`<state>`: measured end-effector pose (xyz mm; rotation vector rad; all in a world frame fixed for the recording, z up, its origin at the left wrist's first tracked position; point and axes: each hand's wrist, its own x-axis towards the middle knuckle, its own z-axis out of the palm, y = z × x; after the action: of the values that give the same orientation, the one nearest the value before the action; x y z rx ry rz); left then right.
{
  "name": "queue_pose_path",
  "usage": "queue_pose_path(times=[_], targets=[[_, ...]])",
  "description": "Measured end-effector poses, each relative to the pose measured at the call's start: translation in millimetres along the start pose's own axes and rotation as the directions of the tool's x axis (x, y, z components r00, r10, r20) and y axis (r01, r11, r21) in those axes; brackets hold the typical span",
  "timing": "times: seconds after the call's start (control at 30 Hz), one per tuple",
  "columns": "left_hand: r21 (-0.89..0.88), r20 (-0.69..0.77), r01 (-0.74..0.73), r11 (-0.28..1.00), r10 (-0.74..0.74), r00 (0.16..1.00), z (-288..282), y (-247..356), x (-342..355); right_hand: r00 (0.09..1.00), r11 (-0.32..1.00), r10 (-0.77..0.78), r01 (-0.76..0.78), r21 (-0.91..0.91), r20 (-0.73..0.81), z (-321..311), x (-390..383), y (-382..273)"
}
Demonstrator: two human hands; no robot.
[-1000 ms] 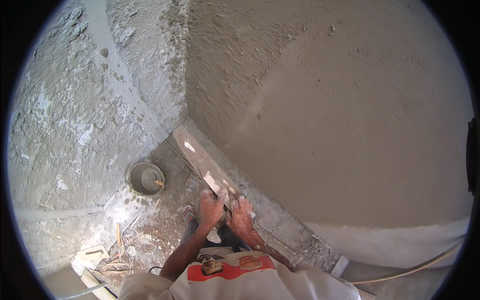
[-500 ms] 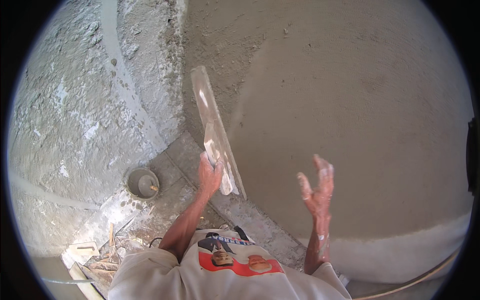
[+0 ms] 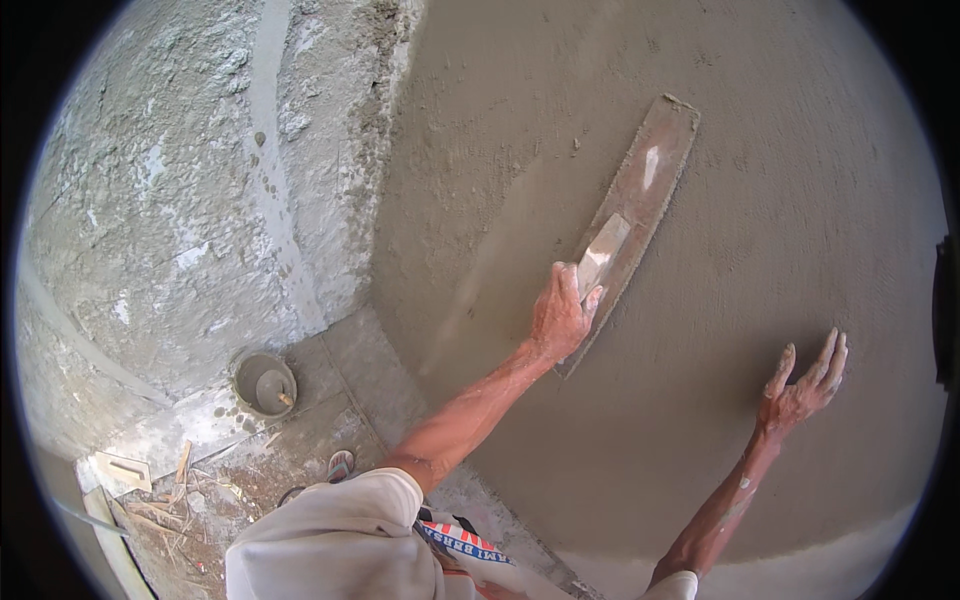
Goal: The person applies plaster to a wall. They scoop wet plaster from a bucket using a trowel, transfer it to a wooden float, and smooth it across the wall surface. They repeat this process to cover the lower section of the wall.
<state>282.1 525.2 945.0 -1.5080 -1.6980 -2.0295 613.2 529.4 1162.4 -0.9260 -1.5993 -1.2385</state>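
Note:
My left hand [image 3: 565,315] is closed around the handle of a long wooden plastering float [image 3: 652,165]. The float lies slanted against the grey, freshly plastered wall [image 3: 480,200], its upper end leaning to the right and its edges crusted with mortar. Farther right, my right hand [image 3: 798,395] is open, thumb and fingers apart, with nothing in it. It is close to the plastered surface; whether it touches cannot be made out. Both hands are smeared with pale plaster.
A rough, patchy wall [image 3: 190,200] meets the plastered one at a corner on the left. Below stands a round bucket [image 3: 263,385] with a handled tool inside. A small hand float [image 3: 123,470] and wood scraps [image 3: 160,517] lie at lower left. A sandalled foot [image 3: 341,465] shows.
My left hand has swung the float right and up over the plastered wall, turning it from a left lean to a right lean. My right hand has moved right and slightly down.

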Motion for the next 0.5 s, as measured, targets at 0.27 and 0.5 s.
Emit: queue_pose_path(times=[0.27,0.5], targets=[[0.082,-0.186,0.108,0.991,-0.091,0.978,15,-63,60,0.999,0.990,0.000,-0.006,-0.143,-0.039,33,-4,-6],[0.098,-0.228,0.335,0.937,-0.306,0.924,-48,-138,162,0.989,0.966,-0.099,0.070,-0.247,-0.106,40,2,-7]])
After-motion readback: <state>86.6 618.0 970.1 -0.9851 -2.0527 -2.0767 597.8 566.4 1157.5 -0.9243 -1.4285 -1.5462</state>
